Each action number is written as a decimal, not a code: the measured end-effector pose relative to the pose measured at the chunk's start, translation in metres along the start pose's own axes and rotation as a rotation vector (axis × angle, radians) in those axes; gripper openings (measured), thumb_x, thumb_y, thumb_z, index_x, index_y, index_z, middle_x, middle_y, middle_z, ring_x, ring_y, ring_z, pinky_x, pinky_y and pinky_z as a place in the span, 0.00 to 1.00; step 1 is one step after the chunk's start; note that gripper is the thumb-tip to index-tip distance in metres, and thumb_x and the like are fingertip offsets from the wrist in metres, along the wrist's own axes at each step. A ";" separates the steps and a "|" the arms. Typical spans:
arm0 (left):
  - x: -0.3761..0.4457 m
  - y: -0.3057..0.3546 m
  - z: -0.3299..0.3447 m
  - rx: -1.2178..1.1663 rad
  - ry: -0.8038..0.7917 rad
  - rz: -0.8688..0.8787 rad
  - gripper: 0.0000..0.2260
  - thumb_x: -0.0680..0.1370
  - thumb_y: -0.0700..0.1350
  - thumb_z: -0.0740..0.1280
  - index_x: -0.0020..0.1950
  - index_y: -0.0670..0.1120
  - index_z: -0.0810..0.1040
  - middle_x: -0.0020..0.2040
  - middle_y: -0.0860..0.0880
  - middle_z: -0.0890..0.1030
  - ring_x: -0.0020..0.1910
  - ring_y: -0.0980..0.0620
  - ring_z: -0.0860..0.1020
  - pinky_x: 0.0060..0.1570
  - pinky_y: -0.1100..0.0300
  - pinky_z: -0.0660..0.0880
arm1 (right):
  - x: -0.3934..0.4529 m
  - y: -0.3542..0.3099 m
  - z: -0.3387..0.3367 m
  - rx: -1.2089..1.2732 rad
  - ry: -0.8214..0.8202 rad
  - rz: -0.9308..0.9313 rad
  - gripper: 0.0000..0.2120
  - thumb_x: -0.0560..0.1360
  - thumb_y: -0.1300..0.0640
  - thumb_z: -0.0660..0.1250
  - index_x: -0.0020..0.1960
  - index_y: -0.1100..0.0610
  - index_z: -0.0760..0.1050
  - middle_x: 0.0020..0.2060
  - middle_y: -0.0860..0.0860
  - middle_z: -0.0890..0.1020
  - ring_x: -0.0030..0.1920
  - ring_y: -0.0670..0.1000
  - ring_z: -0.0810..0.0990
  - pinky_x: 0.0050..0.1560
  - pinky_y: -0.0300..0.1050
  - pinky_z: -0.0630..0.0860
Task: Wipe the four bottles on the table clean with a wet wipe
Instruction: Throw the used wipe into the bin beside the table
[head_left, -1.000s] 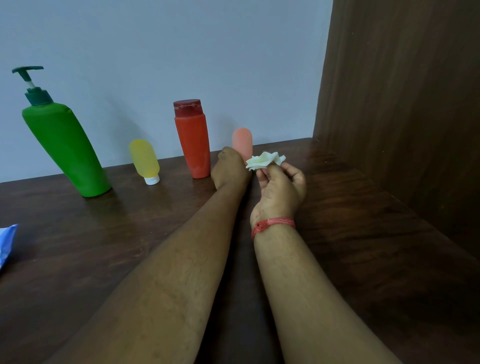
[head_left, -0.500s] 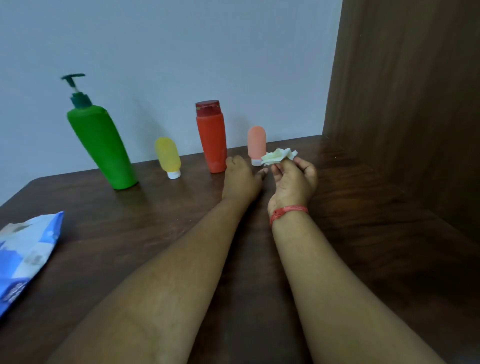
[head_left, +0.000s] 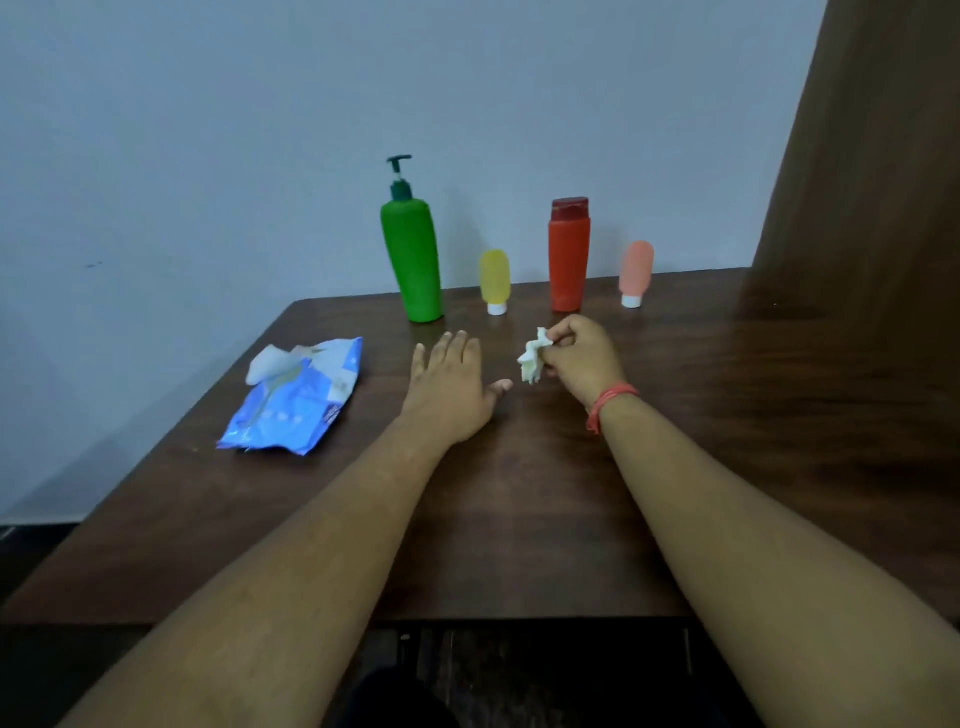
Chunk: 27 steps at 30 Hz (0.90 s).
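Right hand (head_left: 584, 358) is pinching a crumpled wet wipe (head_left: 532, 357) just above the table (head_left: 519, 519), left hand (head_left: 451, 382) is flat with fingers spread beside it. All four bottles stand in a row at the back by the wall: green pump bottle (head_left: 413, 254), small yellow one (head_left: 494, 280), red one (head_left: 569, 257), small pink one (head_left: 636, 273). Blue wipes pack (head_left: 296, 400) lies off to the left.
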<state>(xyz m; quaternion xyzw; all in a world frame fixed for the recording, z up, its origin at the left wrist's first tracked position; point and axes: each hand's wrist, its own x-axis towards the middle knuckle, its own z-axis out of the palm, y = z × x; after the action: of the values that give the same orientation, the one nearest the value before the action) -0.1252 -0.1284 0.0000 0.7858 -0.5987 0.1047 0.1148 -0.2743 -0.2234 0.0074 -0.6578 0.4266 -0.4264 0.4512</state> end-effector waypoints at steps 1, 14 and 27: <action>-0.012 -0.010 -0.006 0.014 -0.018 -0.021 0.35 0.81 0.64 0.55 0.80 0.43 0.56 0.82 0.43 0.55 0.81 0.46 0.51 0.78 0.40 0.46 | -0.011 -0.004 0.007 -0.061 -0.024 -0.017 0.09 0.69 0.63 0.71 0.38 0.51 0.74 0.36 0.53 0.83 0.41 0.58 0.85 0.45 0.59 0.83; -0.108 -0.041 -0.041 -0.002 -0.081 -0.047 0.33 0.83 0.62 0.50 0.82 0.47 0.48 0.83 0.46 0.47 0.82 0.47 0.43 0.78 0.39 0.43 | -0.126 -0.042 0.037 -0.523 -0.159 -0.154 0.11 0.72 0.62 0.64 0.47 0.50 0.81 0.45 0.50 0.83 0.46 0.52 0.81 0.51 0.51 0.80; -0.058 -0.046 -0.042 -0.157 -0.093 -0.041 0.20 0.85 0.51 0.54 0.76 0.47 0.66 0.80 0.49 0.61 0.81 0.50 0.52 0.79 0.42 0.44 | -0.061 -0.053 0.036 -0.654 -0.237 -0.196 0.10 0.72 0.60 0.65 0.47 0.49 0.82 0.43 0.48 0.83 0.45 0.52 0.82 0.50 0.51 0.80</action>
<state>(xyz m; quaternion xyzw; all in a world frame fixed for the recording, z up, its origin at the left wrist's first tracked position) -0.0976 -0.0503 0.0196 0.7906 -0.5934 0.0183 0.1500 -0.2477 -0.1452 0.0393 -0.8501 0.4198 -0.2293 0.2202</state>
